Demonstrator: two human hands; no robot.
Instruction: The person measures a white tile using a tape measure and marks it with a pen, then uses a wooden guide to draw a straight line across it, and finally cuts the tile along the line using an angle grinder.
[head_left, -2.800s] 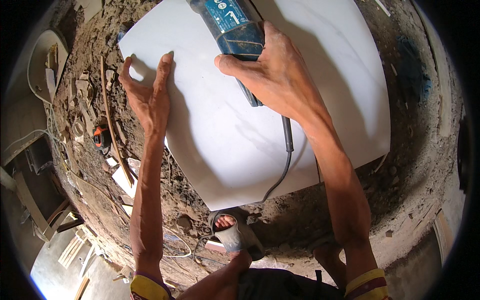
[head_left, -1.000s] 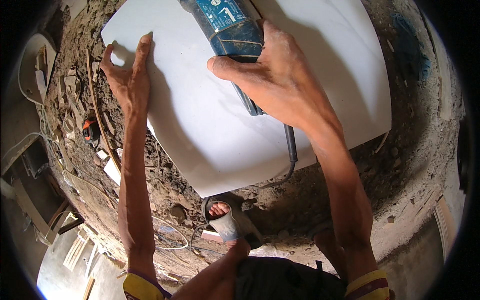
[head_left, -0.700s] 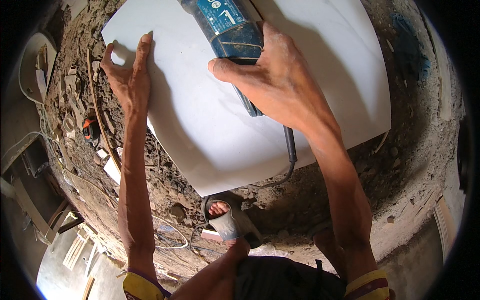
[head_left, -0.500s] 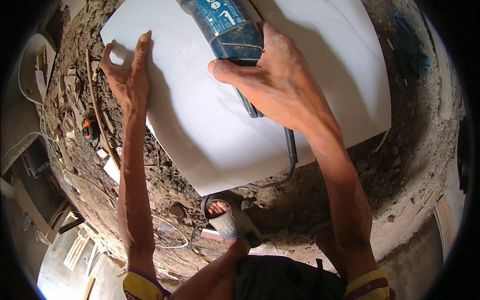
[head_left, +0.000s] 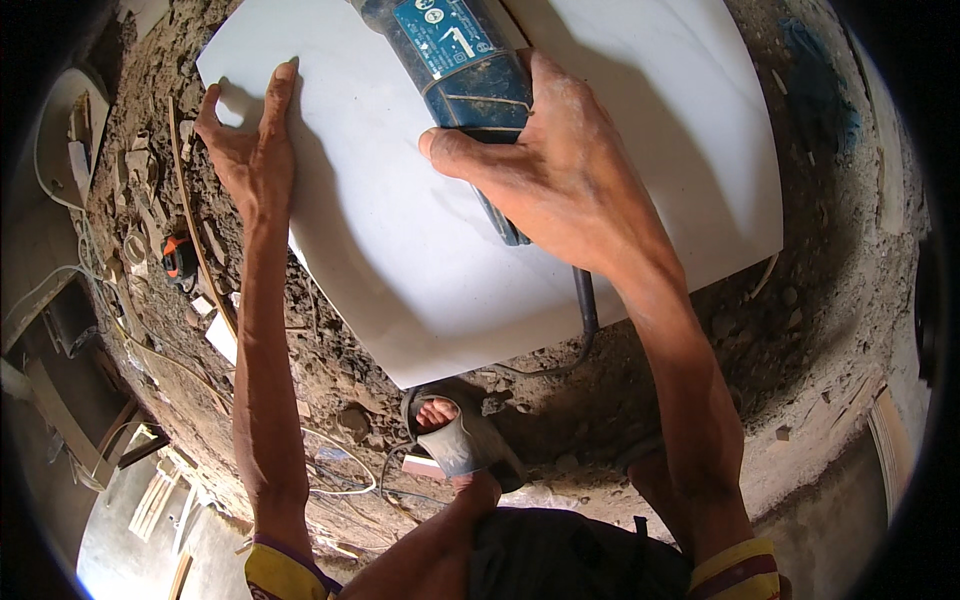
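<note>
A large white panel (head_left: 690, 210) lies in front of me. My right hand (head_left: 570, 160) is wrapped round the body of a blue corded power tool (head_left: 470, 80), which rests over the panel. The tool's front end runs out of view at the top, so its exact kind is hidden. Its black cord (head_left: 585, 305) hangs from the rear, below my wrist. At the panel's left edge, my left hand (head_left: 255, 160) has its thumb and a finger stretched apart; its other fingers are hidden.
Rubble and soil surround the panel. On the left lie an orange-and-black tape measure (head_left: 178, 258), a thin wooden strip (head_left: 190, 200) and white scraps (head_left: 222, 335). My foot in a grey sandal (head_left: 465, 445) is by the panel's near corner. Loose cables (head_left: 345, 485) lie nearby.
The power tool and my right hand have shifted very slightly toward me. My left hand keeps almost the same place at the panel's edge.
</note>
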